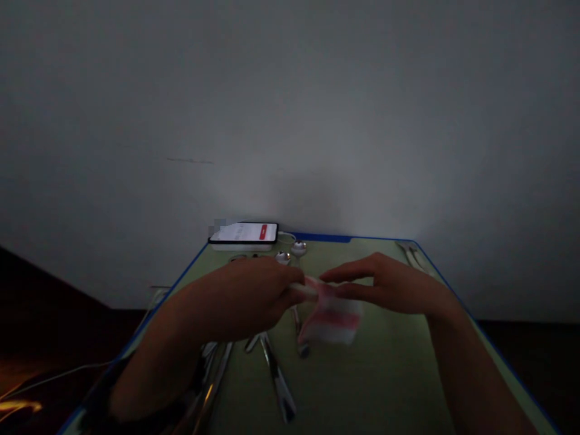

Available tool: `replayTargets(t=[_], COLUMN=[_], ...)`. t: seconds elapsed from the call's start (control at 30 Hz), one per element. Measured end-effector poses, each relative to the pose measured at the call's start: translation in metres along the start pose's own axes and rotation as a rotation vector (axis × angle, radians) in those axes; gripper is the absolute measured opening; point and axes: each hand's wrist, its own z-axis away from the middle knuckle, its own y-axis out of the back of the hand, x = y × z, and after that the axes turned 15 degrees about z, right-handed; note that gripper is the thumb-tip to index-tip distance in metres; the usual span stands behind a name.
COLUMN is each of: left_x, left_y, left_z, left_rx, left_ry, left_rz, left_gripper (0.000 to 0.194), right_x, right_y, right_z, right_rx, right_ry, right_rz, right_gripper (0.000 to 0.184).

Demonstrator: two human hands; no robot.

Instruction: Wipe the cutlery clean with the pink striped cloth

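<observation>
White and blurred, a slim piece (306,291) is pinched in the left hand (260,299), while the right hand (392,287) touches the pink-striped cloth (333,317) (whether it squeezes, I cannot tell), which hangs between both hands above the table (385,380); beyond lies a phone (244,233).

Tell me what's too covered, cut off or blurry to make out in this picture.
Head view: the writing on the phone, too small to read; pixelation hides one corner.
Head view: what the pale piece in the left hand is; the fingers and blur hide it.
Head view: the cloth's finer pattern, lost to blur.
Head view: how many pieces of cutlery lie by the left forearm, which covers part of them.
</observation>
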Motion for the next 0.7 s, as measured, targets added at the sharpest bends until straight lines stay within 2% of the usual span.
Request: replayTargets(t=[0.1, 0.2, 0.37, 0.5, 0.7], left_x=[0.000, -0.001, -0.002, -0.002, 0.000], left_y=[0.001, 0.002, 0.006, 0.005, 0.000], left_z=[-0.002, -0.005, -0.013, -0.018, -0.018], left_rx=[-0.071, -0.045, -0.056, -0.076, -0.091], left_ry=[-0.001, 0.003, -0.060, -0.110, -0.066], left_rz=[-0.005, -0.012, 0.070, 0.142, 0.136], left_gripper=[0.035, 0.037, 0.034, 0.036, 0.037], right_x=[0.000, -0.001, 0.001, 0.004, -0.004], right_y=[-0.006, -0.011, -0.013, -0.011, -0.009], right_z=[-0.005, -0.010, -0.012, -0.008, -0.006], right_rx=[-0.031, -0.071, -0.008, 0.009, -0.064], right_ry=[0.012, -0.022, -0.163, -0.130, -0.025], right_rz=[0.009, 0.059, 0.177, 0.227, 0.164], right_gripper=[0.035, 0.038, 0.023, 0.022, 0.026])
